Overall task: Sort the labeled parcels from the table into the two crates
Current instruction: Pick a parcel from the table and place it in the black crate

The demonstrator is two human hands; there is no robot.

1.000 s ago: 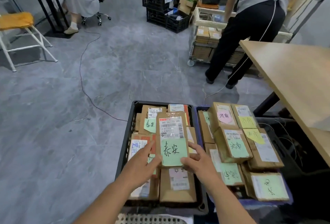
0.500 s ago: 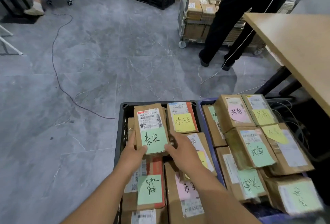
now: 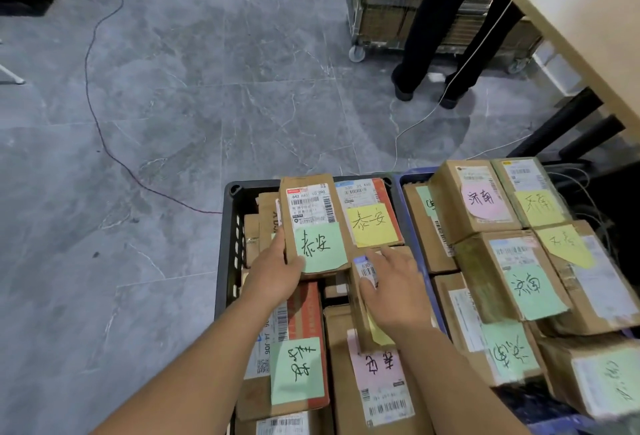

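Observation:
A brown parcel (image 3: 309,212) with a green handwritten note lies at the far left of the black crate (image 3: 230,226), on top of other parcels. My left hand (image 3: 273,277) grips its near left corner, thumb on the green note. My right hand (image 3: 394,292) rests with straight fingers on a tilted brown parcel (image 3: 360,323) in the middle of the same crate. A parcel with a yellow note (image 3: 372,223) lies just beyond it. The blue crate (image 3: 410,206) on the right is piled with parcels bearing pink, yellow and green notes.
A wooden table (image 3: 588,25) juts in at the upper right, over the blue crate's far side. A person in black trousers (image 3: 436,36) stands by a wheeled cart of boxes (image 3: 381,4). A red cable (image 3: 104,143) and a white cable (image 3: 419,122) cross the grey floor.
The green-note parcel has gone forward and down onto the far left of the black crate. My right hand has let go of it and now lies on another parcel. The view has tilted down.

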